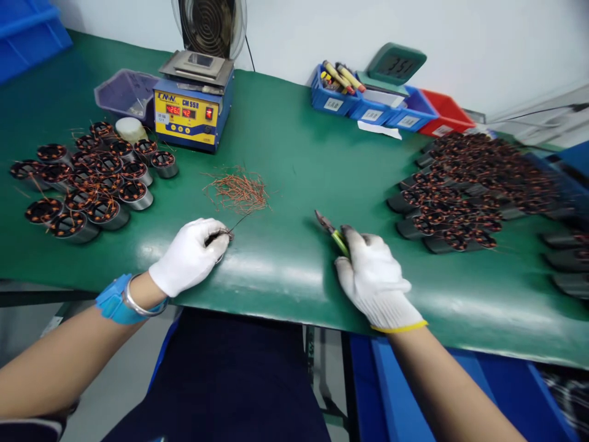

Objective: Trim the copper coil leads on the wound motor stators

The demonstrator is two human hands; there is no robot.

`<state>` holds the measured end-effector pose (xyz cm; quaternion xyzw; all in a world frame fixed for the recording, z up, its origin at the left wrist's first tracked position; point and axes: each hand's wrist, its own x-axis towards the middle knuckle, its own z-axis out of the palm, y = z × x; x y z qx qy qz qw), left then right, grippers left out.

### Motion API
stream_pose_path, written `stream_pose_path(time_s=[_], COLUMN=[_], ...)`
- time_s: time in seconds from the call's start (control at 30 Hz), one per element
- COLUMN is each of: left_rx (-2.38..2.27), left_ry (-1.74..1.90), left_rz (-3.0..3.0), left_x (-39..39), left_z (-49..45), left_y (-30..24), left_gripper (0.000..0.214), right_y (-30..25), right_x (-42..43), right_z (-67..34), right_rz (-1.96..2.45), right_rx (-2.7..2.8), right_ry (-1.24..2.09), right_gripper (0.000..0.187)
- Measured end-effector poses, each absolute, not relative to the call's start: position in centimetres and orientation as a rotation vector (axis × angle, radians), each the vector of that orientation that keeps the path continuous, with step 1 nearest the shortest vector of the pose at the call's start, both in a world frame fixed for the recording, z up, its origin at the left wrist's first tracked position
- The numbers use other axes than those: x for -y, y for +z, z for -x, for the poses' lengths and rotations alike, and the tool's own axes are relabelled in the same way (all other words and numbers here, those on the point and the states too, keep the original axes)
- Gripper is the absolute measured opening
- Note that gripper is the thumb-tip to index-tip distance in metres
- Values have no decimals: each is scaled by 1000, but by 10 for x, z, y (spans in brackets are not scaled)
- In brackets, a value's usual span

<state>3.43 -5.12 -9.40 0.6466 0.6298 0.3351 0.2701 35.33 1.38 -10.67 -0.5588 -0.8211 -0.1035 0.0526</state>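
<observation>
My left hand (191, 255), in a white glove, is closed around a small dark part near the front edge of the green mat (285, 153); thin wires stick out of it toward a heap of cut copper wire bits (237, 190). In its own white glove, my right hand (372, 276) grips a pair of green-handled cutters (330, 230) whose jaws point up and left. A gap of bare mat separates the two hands.
A group of wound stator coils (87, 184) stands at the left, a larger pile of stator coils (464, 190) at the right. A blue and yellow solder pot (193, 107), a clear tray (124, 92), blue bins (368, 104) and a red bin (444, 113) line the back.
</observation>
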Motion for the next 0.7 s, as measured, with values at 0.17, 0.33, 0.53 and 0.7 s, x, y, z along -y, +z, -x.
stream_pose_path(time_s=[0.17,0.33,0.53,0.7], left_rx=[-1722,-1723,-1703,-1699], left_ry=[876,889,933,940], left_rz=[-1797,-1813,-1786,-1777], left_x=[50,51,51,51], left_z=[-34,-33,-34,-35], left_y=[-94,-95,-96,-96], left_gripper=[23,22,20,20], right_y=[-100,-75,-61,-58], right_x=[-6,22,28,21], right_z=[-325,-287,-251,-247], right_rz=[1591,1365,1137,1183], right_rx=[2412,2128,1686,1853], right_ry=[1,1405,2279,2170], right_gripper=[59,77,68,58])
